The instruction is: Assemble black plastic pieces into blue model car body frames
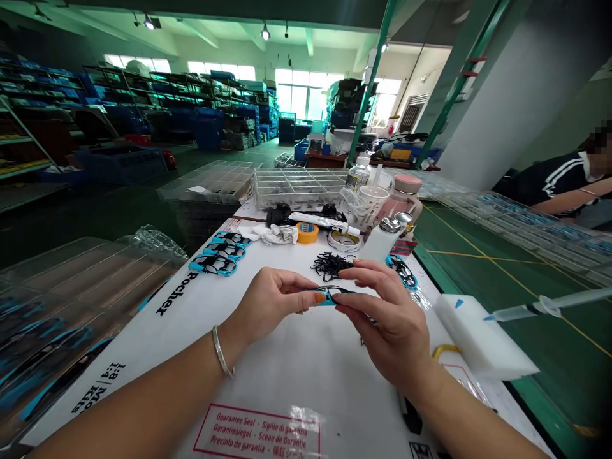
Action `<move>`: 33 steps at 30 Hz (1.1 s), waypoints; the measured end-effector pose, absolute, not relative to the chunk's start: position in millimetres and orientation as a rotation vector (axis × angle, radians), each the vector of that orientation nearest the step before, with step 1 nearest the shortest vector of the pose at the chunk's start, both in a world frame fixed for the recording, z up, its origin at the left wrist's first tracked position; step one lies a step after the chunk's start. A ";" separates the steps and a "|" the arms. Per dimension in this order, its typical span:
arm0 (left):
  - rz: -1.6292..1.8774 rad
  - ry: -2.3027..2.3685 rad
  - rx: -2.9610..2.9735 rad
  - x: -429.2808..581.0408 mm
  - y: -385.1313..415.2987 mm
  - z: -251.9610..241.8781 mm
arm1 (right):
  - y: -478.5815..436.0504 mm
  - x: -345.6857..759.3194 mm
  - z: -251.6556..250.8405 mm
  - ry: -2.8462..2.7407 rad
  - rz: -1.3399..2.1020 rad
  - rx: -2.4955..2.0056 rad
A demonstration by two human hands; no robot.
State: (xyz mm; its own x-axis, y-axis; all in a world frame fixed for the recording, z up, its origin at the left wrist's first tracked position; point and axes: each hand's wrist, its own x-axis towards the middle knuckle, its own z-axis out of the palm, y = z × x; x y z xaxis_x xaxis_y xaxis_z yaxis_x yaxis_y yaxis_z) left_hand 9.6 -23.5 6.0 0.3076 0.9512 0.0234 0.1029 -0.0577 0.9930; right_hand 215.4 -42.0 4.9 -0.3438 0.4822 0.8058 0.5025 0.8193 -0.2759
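My left hand [272, 305] and my right hand [387, 319] pinch a small blue-and-black moulded part [332, 295] between their fingertips, above a white Pocher kit box [282, 363]. A heap of thin black pieces [331, 265] lies on the box just beyond my fingers. Farther left, several blue-and-black parts [217, 254] sit in a row. Another such part [402, 271] lies near my right hand, partly behind its fingers.
A white foam block [480, 338] carries a syringe [540, 306] at right. Beyond the box are tape rolls [307, 233], a white bottle [380, 241], cups and a gridded plastic tray [299, 188]. Stacked trays stand at left. A co-worker [559, 182] sits at right.
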 end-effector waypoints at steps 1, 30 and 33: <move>0.945 1.029 1.447 9.8 -23.4 6.0 | -42.2 215.2 5.2 -1.993 -0.020 -0.723; 1.316 0.916 2.169 7.2 -27.3 0.8 | -24.6 228.6 -1.6 -1.577 0.815 -1.155; 1.402 0.801 2.461 3.1 -28.5 4.8 | -28.5 228.3 1.6 -1.607 0.702 -1.098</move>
State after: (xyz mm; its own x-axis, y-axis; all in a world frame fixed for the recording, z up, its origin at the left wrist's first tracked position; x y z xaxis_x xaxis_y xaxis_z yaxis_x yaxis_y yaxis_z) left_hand 3.1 -28.5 4.8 0.4042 0.5443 0.7351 0.3567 -0.8338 0.4213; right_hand 228.3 -28.5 1.6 -0.0617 0.9070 0.4166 0.3110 0.4140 -0.8555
